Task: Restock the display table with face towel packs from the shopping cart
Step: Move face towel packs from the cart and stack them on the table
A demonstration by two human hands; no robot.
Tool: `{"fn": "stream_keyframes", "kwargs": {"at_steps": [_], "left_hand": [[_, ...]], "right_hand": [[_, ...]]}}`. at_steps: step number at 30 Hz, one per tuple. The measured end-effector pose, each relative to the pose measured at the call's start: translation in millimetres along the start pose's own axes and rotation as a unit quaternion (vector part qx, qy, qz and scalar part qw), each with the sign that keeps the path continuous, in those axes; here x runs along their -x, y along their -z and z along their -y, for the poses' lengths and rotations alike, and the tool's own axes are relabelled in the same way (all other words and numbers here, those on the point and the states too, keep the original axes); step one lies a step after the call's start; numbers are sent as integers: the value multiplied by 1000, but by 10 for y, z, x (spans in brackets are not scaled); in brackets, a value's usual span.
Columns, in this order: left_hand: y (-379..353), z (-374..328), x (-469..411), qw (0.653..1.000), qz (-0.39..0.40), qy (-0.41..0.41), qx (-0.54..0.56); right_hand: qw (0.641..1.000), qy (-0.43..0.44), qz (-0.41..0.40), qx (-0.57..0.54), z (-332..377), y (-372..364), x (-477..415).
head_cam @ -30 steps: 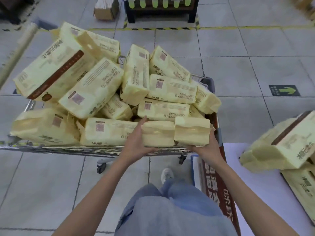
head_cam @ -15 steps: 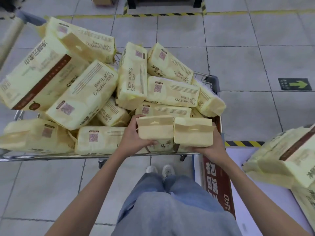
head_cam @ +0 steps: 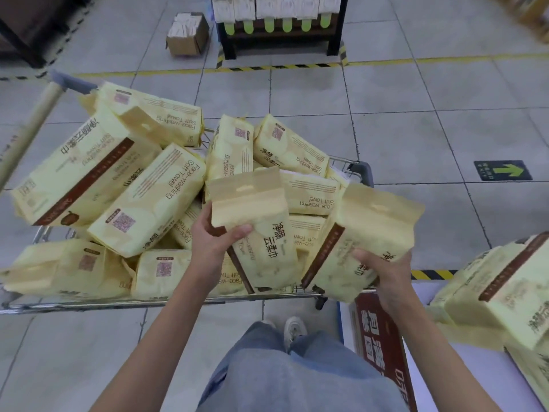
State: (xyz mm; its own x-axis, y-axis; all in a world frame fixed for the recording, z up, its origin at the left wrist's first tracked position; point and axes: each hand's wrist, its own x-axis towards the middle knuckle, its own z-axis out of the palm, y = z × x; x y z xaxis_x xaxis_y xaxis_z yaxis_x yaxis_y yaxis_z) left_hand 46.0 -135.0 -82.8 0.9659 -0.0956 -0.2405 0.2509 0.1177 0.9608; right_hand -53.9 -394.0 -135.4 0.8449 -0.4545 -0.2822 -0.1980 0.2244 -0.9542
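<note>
Above the near rim of the shopping cart (head_cam: pixel 89 304), the left hand (head_cam: pixel 212 242) curls fingers and thumb round one upright face towel pack (head_cam: pixel 261 233). Over the cart's near right corner, the right hand (head_cam: pixel 383 272) grips a second pack (head_cam: pixel 365 233), tilted rightward. The display table (head_cam: pixel 475 379) lies right of the cart.

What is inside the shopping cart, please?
Yellow face towel packs fill the shopping cart, heaped above its rim. The left hand and the right hand each hold one pack over it. The cart's floor and any lower packs are covered.
</note>
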Motion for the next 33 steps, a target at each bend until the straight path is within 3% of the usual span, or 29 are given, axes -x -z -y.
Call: {"fn": "stream_keyframes", "kwargs": {"at_steps": [5,10,20,33], "left_hand": [[-91,-91,-13,998,4,8,56],[-162,-11,-37,995,32,52,75],[95,35,63,978,137,135,82],[174,389,751,908,356,219,-31]], "right_hand": [[991,14,-85,-97,147,117,31],[985,30,-137,-106,89,150,334],[934,30,-324,-147,-148,-239,1308],[794,0,-568,-217,-1056,-828,3199]]}}
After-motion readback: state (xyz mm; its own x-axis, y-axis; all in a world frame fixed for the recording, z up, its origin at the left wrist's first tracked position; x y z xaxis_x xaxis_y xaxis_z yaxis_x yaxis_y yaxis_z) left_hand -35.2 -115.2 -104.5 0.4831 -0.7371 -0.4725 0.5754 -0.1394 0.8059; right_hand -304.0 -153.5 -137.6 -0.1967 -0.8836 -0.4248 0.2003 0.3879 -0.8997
